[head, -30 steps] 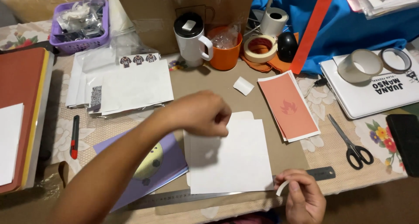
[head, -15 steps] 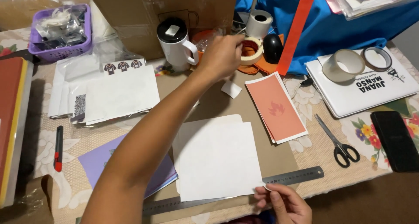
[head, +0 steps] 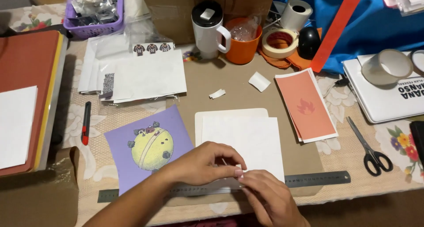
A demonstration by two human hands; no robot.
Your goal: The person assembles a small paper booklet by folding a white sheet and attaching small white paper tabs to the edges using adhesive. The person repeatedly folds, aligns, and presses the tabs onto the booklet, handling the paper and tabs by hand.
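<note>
My left hand (head: 201, 163) and right hand (head: 265, 194) pinch together at the near edge of the square white paper sheet (head: 240, 143), over the long steel ruler (head: 309, 179) by the tabletop's near edge; what they pinch is hidden. The purple printed card (head: 148, 145) lies untouched beside it.

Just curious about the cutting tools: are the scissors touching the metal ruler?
Apart. The head view shows the scissors lying right of the metal ruler, with bare tablecloth between the ruler's end and the handles.
</note>
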